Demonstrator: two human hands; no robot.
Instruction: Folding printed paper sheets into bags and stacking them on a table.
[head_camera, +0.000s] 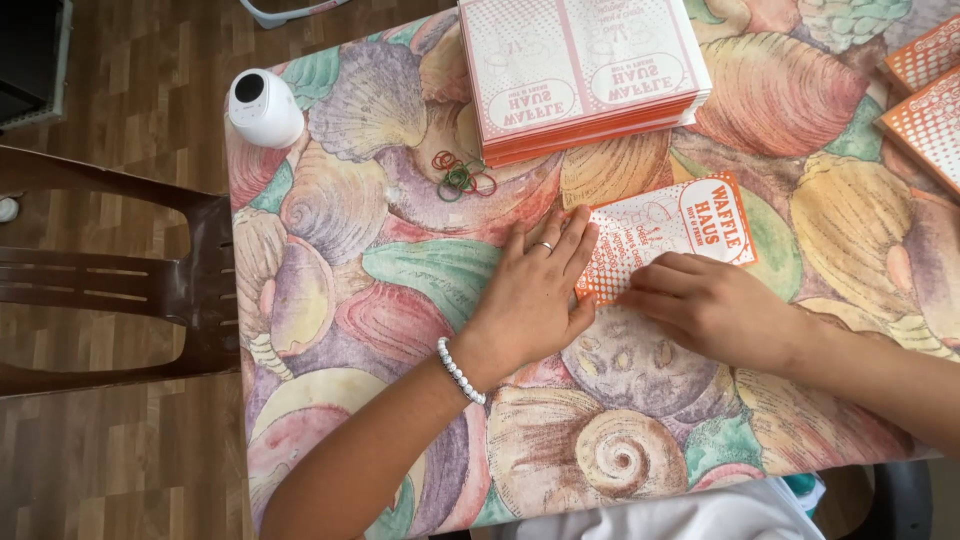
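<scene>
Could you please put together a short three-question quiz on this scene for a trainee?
1. True or false: both hands rest on the flat orange-and-white paper bag.
2. What lies between the white round device and the stack of flat bags?
A. scissors B. rubber bands C. a pen
3. What does the left hand wear on its wrist and finger?

Key
1. True: the left hand presses the bag's left edge and the right hand its lower edge.
2. B, the rubber bands.
3. A white bead bracelet and a ring.
</scene>
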